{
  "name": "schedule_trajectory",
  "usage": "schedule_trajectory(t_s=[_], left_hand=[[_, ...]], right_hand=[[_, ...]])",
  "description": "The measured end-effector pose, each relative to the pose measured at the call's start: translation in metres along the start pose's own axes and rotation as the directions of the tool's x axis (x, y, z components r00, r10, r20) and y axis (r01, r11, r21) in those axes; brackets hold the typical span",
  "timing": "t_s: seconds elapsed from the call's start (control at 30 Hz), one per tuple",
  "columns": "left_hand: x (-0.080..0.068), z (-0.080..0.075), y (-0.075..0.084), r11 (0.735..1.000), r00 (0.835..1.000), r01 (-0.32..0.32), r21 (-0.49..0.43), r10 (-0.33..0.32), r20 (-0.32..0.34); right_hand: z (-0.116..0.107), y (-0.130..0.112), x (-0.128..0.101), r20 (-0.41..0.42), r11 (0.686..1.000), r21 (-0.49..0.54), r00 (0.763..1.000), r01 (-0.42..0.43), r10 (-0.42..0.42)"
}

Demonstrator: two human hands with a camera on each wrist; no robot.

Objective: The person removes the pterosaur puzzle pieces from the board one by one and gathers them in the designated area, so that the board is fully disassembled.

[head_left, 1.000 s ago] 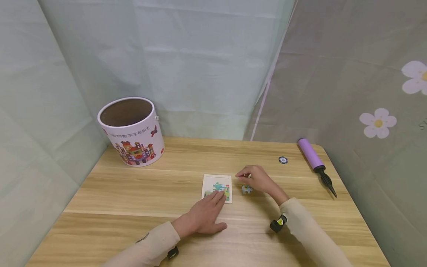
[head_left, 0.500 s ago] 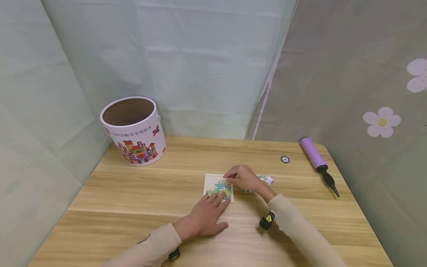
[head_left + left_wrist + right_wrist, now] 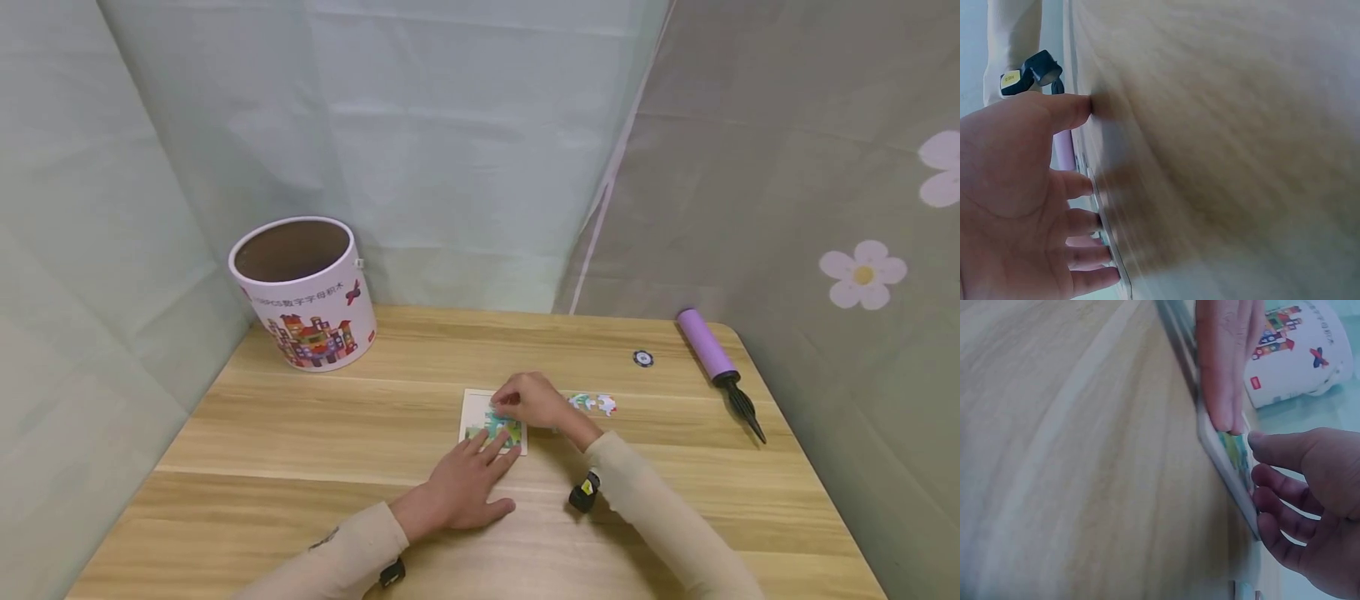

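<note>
1. Puzzle board [image 3: 492, 422], a small square frame with a partly filled colourful picture, lies flat on the wooden table [image 3: 300, 450] just below the middle of the head view. The left hand [image 3: 465, 487] rests flat beneath it, its straight fingers pressing the board's lower edge. The right hand [image 3: 528, 400] sits over the board's upper right corner with curled fingers; whether they pinch a piece I cannot tell. Loose puzzle pieces [image 3: 592, 404] lie just right of that hand. A printed white tub [image 3: 303, 296] stands open at upper left; a small round token [image 3: 642, 358] and a purple hand pump [image 3: 716, 362] lie at the right edge.

2. In the left wrist view, the left hand [image 3: 1016, 206] fills the lower left, fingers spread and straight against the blurred table [image 3: 1229, 137]. The other arm's sleeve [image 3: 1013, 37] shows at upper left.

3. In the right wrist view, the puzzle board [image 3: 1232, 465] runs diagonally through the centre, seen edge-on. The left hand's fingers [image 3: 1225, 356] press on it from the top. The right hand [image 3: 1310, 512] is at lower right, fingers bent loosely beside the board's edge, nothing visible between them. The tub [image 3: 1297, 347] shows at upper right.
</note>
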State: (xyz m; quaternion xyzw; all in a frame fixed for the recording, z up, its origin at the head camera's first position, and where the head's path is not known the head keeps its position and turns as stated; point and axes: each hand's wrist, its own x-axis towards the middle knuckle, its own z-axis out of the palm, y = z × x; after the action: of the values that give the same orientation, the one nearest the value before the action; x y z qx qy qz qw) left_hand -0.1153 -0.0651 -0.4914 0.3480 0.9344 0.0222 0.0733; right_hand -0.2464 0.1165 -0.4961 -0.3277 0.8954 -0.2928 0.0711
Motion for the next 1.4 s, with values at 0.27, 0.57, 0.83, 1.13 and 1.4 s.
schedule_trajectory(t_s=[0.27, 0.57, 0.83, 1.13, 1.4], left_hand=[[0.002, 0.001, 0.0, 1.0, 1.0, 0.004, 0.007, -0.004, -0.004], [0.004, -0.001, -0.001, 1.0, 1.0, 0.004, 0.015, -0.004, -0.002], [0.005, -0.002, -0.002, 0.999, 1.0, 0.004, 0.034, -0.004, 0.004], [0.008, -0.004, -0.002, 1.0, 1.0, 0.008, 0.015, -0.008, -0.005], [0.012, -0.004, -0.003, 0.999, 1.0, 0.017, 0.034, -0.017, 0.005]], right_hand=[[0.004, 0.0, 0.001, 0.012, 0.999, -0.031, 1.0, -0.012, 0.012], [0.003, -0.002, 0.001, 0.021, 0.997, 0.06, 0.998, -0.053, 0.052], [0.006, 0.002, 0.002, 0.022, 0.988, 0.133, 0.997, -0.079, 0.077], [0.007, 0.004, 0.002, 0.02, 0.992, 0.118, 0.999, -0.041, 0.039], [0.007, 0.003, 0.002, 0.036, 0.992, 0.111, 0.997, -0.067, 0.063]])
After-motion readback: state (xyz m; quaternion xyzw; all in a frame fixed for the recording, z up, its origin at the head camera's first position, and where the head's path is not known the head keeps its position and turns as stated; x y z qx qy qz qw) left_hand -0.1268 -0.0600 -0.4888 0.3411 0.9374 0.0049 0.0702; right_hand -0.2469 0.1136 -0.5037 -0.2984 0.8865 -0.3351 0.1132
